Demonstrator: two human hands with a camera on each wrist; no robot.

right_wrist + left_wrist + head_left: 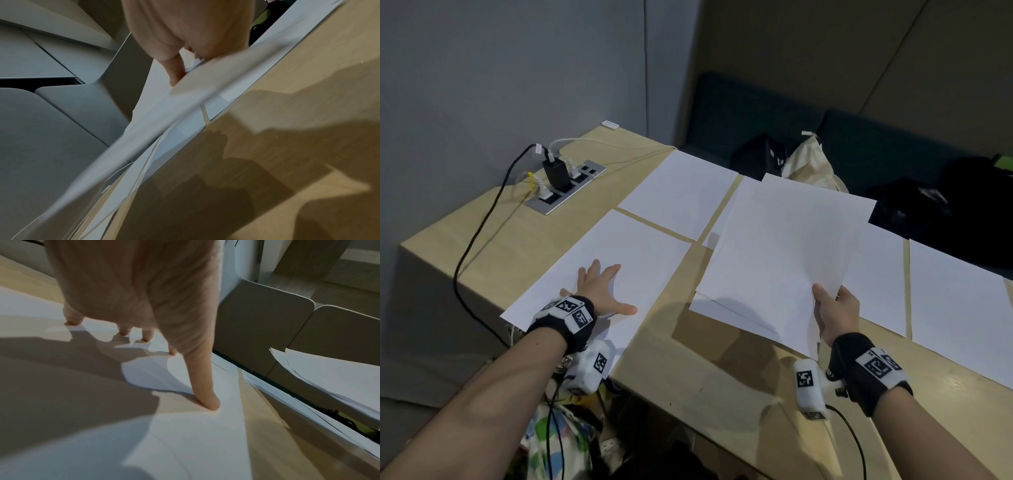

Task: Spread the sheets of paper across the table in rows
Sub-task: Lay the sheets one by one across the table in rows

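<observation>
Several sheets lie in rows on table [654,359]; left hand [599,291] presses one sheet [626,253] flat-fingered, right hand [835,315] grips remaining stack [780,260], unplaced.

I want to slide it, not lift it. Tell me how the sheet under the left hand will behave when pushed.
The sheet probably slides easily: it lies flat on the smooth table. It is thin, so a push at one edge may buckle it; the left hand presses with spread fingers. Its near corner overhangs the table and may droop.
</observation>
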